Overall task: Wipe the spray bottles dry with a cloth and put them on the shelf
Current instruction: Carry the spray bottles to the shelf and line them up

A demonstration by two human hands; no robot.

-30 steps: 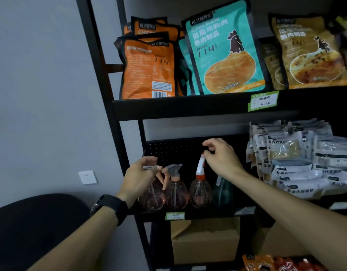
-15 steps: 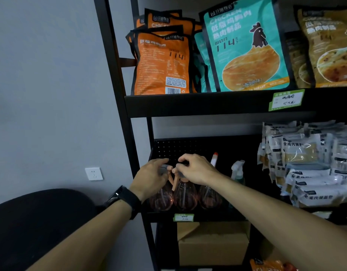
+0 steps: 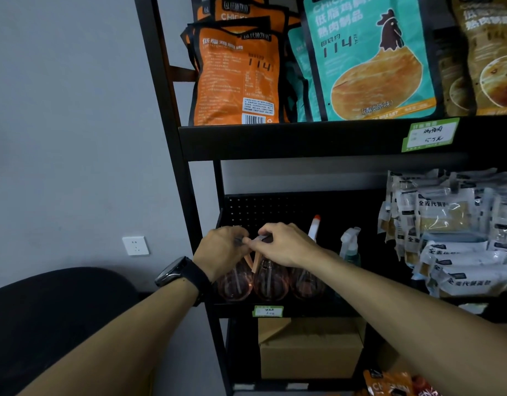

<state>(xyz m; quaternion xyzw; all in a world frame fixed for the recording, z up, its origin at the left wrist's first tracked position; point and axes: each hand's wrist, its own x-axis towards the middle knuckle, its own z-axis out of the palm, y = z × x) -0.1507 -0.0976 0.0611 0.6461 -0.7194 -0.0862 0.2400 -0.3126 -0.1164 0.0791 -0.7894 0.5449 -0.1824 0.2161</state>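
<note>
Both hands reach to the shelf (image 3: 303, 310) front. The left hand (image 3: 222, 254) pinches the leftmost pink spray bottle (image 3: 235, 284) by its head; the right hand (image 3: 286, 245) pinches the middle pink spray bottle (image 3: 270, 281). Right of them stand a third pink bottle (image 3: 306, 281) and a green bottle (image 3: 350, 247).

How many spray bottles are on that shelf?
4: three pinkish bottles in a row, leftmost and middle under the hands, third beside them, plus a green bottle farther right. More may hide behind.
</note>
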